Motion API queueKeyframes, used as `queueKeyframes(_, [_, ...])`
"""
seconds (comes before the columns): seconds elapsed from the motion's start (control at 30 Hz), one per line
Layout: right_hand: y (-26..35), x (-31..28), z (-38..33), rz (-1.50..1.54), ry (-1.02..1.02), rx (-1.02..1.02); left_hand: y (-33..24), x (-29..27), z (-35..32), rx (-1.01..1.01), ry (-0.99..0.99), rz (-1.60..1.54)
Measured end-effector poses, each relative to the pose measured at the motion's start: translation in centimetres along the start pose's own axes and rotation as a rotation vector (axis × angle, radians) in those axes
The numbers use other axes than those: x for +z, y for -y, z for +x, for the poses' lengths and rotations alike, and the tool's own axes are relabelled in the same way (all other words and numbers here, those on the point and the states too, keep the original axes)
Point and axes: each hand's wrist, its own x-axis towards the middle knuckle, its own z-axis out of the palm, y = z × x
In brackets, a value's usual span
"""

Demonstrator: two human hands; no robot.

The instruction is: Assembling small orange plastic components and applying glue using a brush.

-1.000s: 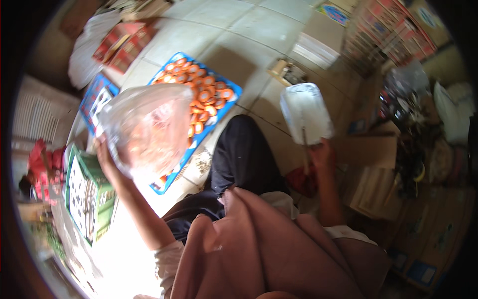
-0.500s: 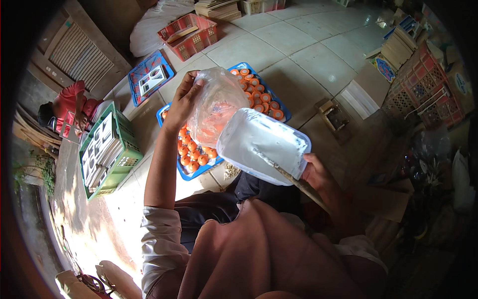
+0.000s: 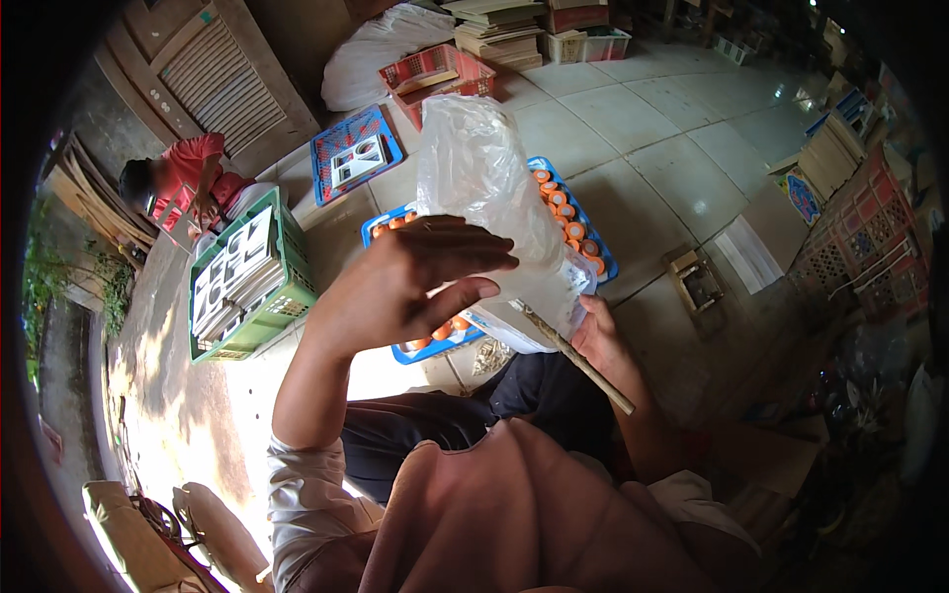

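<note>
My left hand [image 3: 400, 282] is raised in front of me, fingers together and pointing right, pressed against the side of a clear plastic bag [image 3: 489, 188]. The bag stands upright and looks puffed. My right hand [image 3: 598, 336] grips the bag's lower end together with a thin wooden stick [image 3: 578, 361] that slants down to the right. Below the bag lies a blue tray [image 3: 593, 252] filled with several small orange pieces. My dark trousers and pink top fill the lower part of the view.
A green crate [image 3: 282, 296] of black-and-white sheets stands at left, a blue tray [image 3: 356, 153] with similar sheets behind it, a red basket [image 3: 440, 74] further back. A person in red [image 3: 193, 178] sits at far left. Cardboard and a small wooden box [image 3: 697, 282] lie at right.
My left hand has come down from the bag's top to press flat on its side. The bag has turned upright and moved in front of my face; the right hand stays at its lower end.
</note>
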Motion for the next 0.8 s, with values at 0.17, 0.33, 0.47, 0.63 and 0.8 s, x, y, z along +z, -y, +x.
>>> queueKeyframes(0.17, [-0.1, 1.9, 1.4, 0.010, 0.058, -0.033, 8.9, 0.6, -3.7, -0.506, -0.675, -0.686])
queueKeyframes(0.33, [-2.7, 2.8, 3.5, 0.000, 0.001, -0.042, 12.9, 8.4, -10.1, -0.837, -0.745, -1.465])
queueKeyframes(0.47, [-5.0, 2.1, 4.5, 0.093, 0.021, 0.109, 11.4, 12.0, -14.9, -0.663, -0.739, -1.303])
queueKeyframes(0.63, [-7.8, 2.7, 5.4, 0.102, 0.018, 0.171, 10.3, 13.4, -19.5, -0.785, -0.776, -0.985])
queueKeyframes(0.8, [-10.1, 4.5, 5.8, 0.079, -0.028, 0.197, 5.7, 12.3, -21.0, -1.024, -0.416, -0.814])
